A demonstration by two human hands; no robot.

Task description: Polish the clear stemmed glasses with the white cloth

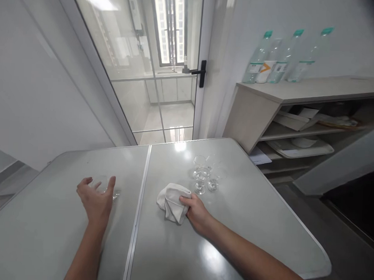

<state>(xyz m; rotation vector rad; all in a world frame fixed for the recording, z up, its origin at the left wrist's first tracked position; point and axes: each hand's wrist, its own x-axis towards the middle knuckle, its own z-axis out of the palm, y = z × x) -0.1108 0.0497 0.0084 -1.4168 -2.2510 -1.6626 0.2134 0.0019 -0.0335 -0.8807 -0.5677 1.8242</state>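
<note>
My left hand (95, 200) curls loosely around a clear stemmed glass (106, 188) standing on the left half of the grey table (233, 224); fingers and thumb sit at its sides, and I cannot tell whether they press it. My right hand (195, 209) is closed on a crumpled white cloth (172, 202) lying on the table near the middle seam. Just beyond the cloth stand several clear stemmed glasses (208, 174) in a tight group.
A wooden shelf unit (253, 114) stands at the right, with green-capped plastic bottles (271, 57) on top and trays and papers inside. A glass door (153, 64) with a black handle (202, 73) is straight ahead. The table's rounded right edge meets open floor.
</note>
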